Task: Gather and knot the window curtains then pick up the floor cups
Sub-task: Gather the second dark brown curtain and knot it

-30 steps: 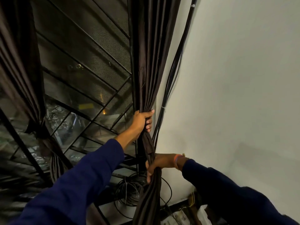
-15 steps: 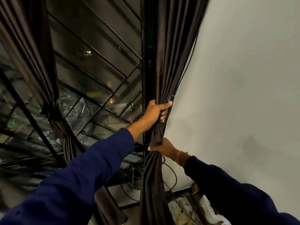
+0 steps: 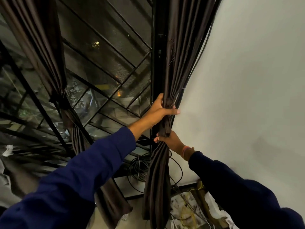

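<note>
The right curtain hangs at about one o'clock in the view, between the black window frame and the white wall, and it is already bunched into a thick rope of dark cloth. The left hand grips this bunch from the window side, with the fingers curled around the folds and the thumb lying across the front. Just below it, the right hand holds the same bunch from the wall side, its fingers wrapped behind the cloth. The two hands are close, one above the other.

I judge that the step in hand is the start of the knot. To do it well, the upper hand should hold the gathered folds firm so no pleat slips out, while the lower hand brings the loose tail up and around to make a loop. The black cables run just beside the curtain along the wall, so the loop should take only cloth, not a cable. The satin-like cloth looks smooth, so I think the knot must be pulled snug.

The left curtain, at ten o'clock, already looks tied at its middle. No cups are visible here.
</note>
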